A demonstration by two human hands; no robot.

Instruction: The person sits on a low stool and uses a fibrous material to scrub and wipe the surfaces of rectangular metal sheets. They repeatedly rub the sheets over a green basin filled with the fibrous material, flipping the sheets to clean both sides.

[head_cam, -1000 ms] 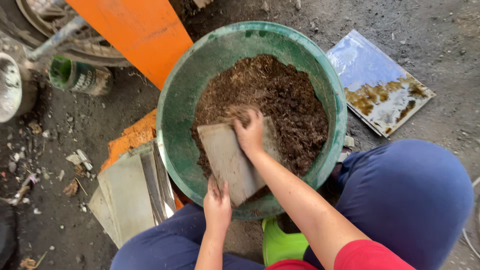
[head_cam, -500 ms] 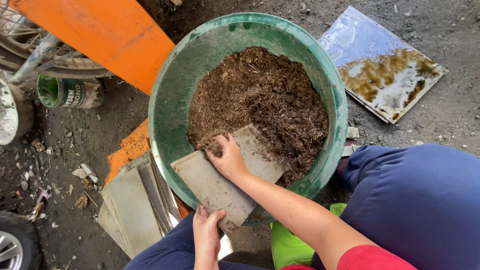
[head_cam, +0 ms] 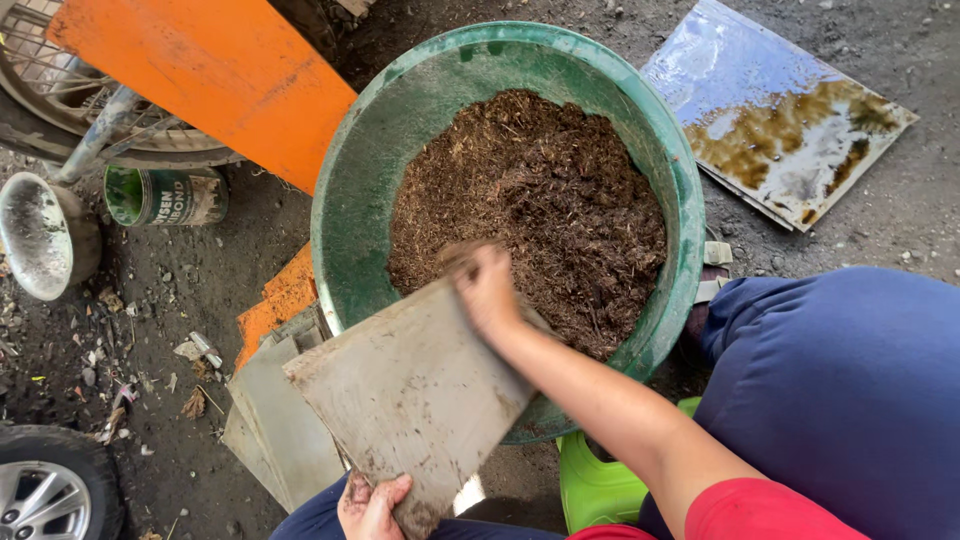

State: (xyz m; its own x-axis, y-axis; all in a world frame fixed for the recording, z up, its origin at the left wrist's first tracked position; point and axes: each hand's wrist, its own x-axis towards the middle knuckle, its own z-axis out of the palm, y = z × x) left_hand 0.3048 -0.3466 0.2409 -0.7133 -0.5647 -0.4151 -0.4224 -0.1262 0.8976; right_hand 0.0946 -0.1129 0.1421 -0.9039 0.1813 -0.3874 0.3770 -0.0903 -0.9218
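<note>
A grey flat tile (head_cam: 415,390) is held tilted over the near rim of a green plastic basin (head_cam: 360,190), its lower end gripped by the left hand (head_cam: 372,505) at 6 o'clock in the view, fingers curled closed around the tile's bottom corner. The right hand (head_cam: 487,288) is pressed against the tile's upper edge, just where it meets the brown fibrous compost (head_cam: 530,210) filling the basin; its fingers are blurred, so whether they are open or curled cannot be told. More grey tiles (head_cam: 275,430) are stacked on the ground at 7 o'clock, touching the basin's side. A glossy stained tile (head_cam: 775,110) lies at 2 o'clock, an orange panel (head_cam: 215,75) at 11 o'clock, a green tin can (head_cam: 165,195) at 9 o'clock.
</note>
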